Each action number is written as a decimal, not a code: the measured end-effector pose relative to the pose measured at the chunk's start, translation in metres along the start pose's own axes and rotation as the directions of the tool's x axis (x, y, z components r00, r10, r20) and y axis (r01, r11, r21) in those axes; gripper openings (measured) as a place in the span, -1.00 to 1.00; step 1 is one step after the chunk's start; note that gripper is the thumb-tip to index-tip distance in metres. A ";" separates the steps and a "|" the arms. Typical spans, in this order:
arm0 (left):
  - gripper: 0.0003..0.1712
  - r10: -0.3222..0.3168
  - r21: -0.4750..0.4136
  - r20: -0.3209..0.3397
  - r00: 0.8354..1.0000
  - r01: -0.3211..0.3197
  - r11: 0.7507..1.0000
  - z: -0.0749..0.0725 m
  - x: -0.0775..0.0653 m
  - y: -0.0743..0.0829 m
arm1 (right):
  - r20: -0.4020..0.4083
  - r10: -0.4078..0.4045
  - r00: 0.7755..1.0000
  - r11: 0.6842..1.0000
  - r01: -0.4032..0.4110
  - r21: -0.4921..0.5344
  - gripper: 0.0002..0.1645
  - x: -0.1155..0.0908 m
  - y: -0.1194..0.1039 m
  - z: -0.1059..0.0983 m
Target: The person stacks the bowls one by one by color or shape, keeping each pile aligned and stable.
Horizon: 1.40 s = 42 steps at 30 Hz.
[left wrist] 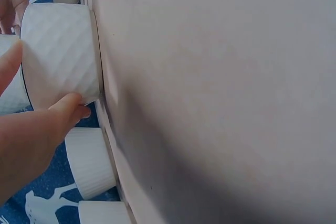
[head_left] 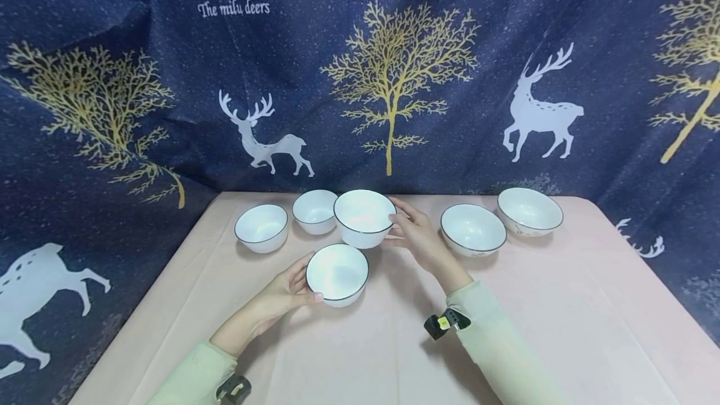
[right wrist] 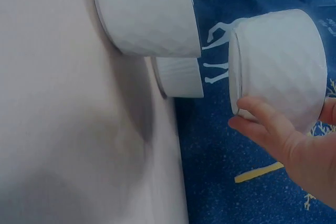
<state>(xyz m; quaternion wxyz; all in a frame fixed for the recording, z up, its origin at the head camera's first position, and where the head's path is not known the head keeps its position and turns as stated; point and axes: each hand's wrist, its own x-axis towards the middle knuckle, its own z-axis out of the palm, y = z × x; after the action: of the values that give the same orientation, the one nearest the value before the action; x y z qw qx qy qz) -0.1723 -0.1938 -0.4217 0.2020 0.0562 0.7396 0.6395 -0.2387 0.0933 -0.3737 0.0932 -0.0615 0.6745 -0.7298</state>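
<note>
My left hand [head_left: 287,289] grips a white bowl [head_left: 337,272] with a thin dark rim by its left side, close over the table. Its outer wall [left wrist: 60,53] looks dimpled in the left wrist view. Just behind it, my right hand [head_left: 415,235] holds a similar white bowl [head_left: 364,216] from the right. The right wrist view shows that bowl [right wrist: 281,66] raised off the table, with fingertips [right wrist: 249,103] at its base and the thumb up by the rim. Both bowls are upright, and their insides look bare.
Two smaller white bowls, one at far left [head_left: 261,229] and one behind it [head_left: 315,212], stand on the pink tablecloth [head_left: 360,361]. To the right stand two more, a nearer one [head_left: 474,230] and a farther one [head_left: 530,212]. A dark blue curtain [head_left: 315,36] hangs behind the table.
</note>
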 end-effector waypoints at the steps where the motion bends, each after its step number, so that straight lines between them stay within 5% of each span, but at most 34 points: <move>1: 0.10 0.003 -0.004 0.003 1.000 -0.003 1.000 0.000 0.000 0.000 | 0.007 -0.003 1.000 1.000 0.003 0.003 -0.36 -0.001 0.000 0.001; 12: 0.10 0.050 -0.020 0.033 0.998 -0.050 0.999 -0.002 0.000 -0.002 | 0.063 -0.018 0.998 0.999 0.015 0.045 -0.39 -0.007 -0.001 0.013; 42: 0.13 0.036 -0.011 0.029 0.999 -0.035 0.999 -0.001 0.001 -0.003 | 0.154 0.019 0.988 1.000 -0.022 0.019 -0.41 -0.021 0.004 0.041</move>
<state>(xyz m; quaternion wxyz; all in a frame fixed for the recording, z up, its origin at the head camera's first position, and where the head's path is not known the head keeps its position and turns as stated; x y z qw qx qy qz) -0.1735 -0.1947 -0.4248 0.2017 0.0777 0.7322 0.6459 -0.2087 0.0573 -0.3735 0.1530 -0.1094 0.6584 -0.7287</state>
